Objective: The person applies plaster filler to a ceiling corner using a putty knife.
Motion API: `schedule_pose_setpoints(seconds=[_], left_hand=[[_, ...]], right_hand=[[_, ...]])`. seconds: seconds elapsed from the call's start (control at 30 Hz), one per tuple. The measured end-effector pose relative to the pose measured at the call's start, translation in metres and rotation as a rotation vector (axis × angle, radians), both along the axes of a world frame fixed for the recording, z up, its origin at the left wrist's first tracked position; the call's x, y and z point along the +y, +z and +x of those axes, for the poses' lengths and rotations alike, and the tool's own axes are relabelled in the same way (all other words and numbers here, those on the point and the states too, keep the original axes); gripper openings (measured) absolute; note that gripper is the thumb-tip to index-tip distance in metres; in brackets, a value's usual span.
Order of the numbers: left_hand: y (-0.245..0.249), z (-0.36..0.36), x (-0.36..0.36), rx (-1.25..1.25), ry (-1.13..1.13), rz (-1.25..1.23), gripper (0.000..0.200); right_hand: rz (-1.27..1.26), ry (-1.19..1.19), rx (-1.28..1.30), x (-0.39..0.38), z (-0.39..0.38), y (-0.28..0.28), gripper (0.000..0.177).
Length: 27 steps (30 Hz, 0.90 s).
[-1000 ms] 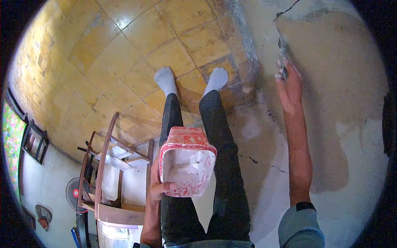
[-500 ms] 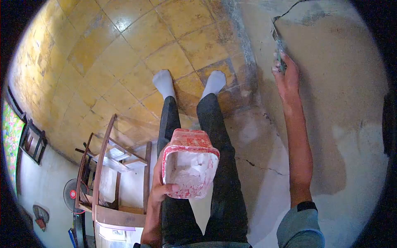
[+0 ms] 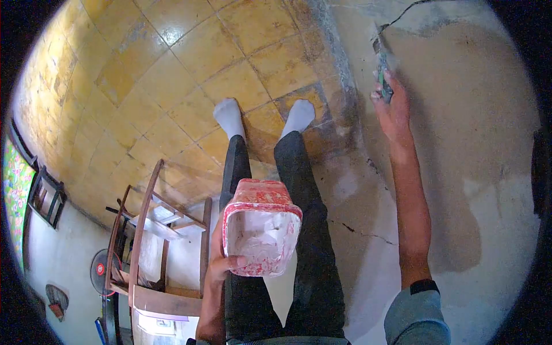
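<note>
A red plastic tub (image 3: 261, 193), smeared with white, is held in front of my legs by my left hand (image 3: 223, 261), thumb over the near rim. White paste (image 3: 259, 244) coats its inside. At the upper right, my right hand (image 3: 393, 109) is closed around the green-and-dark handle of a putty knife (image 3: 380, 63). Its blade is at the wall (image 3: 448, 109), beside the lower end of a dark crack (image 3: 397, 21). Whether paste is on the blade is too small to tell.
My socked feet (image 3: 299, 115) stand on a yellow tiled floor (image 3: 218, 52). Wooden furniture (image 3: 144, 241) stands on the left, with a fan (image 3: 101, 269) behind it. Another thin crack (image 3: 349, 227) runs low along the wall.
My right hand has shifted slightly left with the putty knife, and the blade has turned a little. The tub has moved slightly left in my left hand.
</note>
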<state>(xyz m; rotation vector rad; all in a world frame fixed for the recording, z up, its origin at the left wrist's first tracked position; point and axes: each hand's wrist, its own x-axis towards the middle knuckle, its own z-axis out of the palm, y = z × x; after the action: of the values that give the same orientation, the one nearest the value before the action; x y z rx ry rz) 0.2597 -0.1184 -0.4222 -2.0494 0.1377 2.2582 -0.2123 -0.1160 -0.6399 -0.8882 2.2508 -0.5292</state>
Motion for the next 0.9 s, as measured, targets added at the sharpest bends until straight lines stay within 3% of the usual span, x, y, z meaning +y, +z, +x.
schedule_pose_setpoints(seconds=[0.07, 0.13, 0.23, 0.43, 0.5, 0.57, 0.63, 0.83, 0.9], left_hand=[[-0.001, -0.001, -0.001, 0.002, 0.003, 0.0, 0.098], [-0.002, -0.003, -0.002, 0.005, 0.008, 0.0, 0.099], [-0.002, -0.005, -0.003, 0.008, 0.013, 0.002, 0.099], [-0.001, -0.006, -0.003, 0.011, 0.012, 0.0, 0.099], [-0.002, -0.006, -0.004, 0.01, 0.009, 0.002, 0.1], [-0.001, -0.006, -0.004, 0.009, 0.007, 0.006, 0.1], [-0.001, -0.005, -0.004, 0.007, 0.006, 0.004, 0.1], [0.001, -0.004, -0.002, -0.002, 0.012, 0.009, 0.1], [0.001, -0.004, -0.002, -0.004, 0.012, 0.008, 0.101]], right_hand=[[-0.085, -0.299, -0.184, -0.016, 0.007, 0.005, 0.023], [-0.219, -0.963, -0.652, -0.03, 0.025, 0.03, 0.024], [-0.216, -1.066, -0.64, -0.014, 0.038, 0.049, 0.026], [-0.296, -1.062, -0.891, 0.001, 0.042, 0.052, 0.017], [-0.142, -0.605, -0.473, -0.007, 0.042, 0.033, 0.017], [-0.081, -0.555, -0.377, -0.018, 0.035, 0.016, 0.02], [-0.109, -0.92, -0.601, -0.028, 0.028, 0.005, 0.026], [-0.165, -1.086, -0.51, -0.014, 0.043, 0.051, 0.025], [-0.183, -1.088, -0.596, 0.0, 0.049, 0.064, 0.026]])
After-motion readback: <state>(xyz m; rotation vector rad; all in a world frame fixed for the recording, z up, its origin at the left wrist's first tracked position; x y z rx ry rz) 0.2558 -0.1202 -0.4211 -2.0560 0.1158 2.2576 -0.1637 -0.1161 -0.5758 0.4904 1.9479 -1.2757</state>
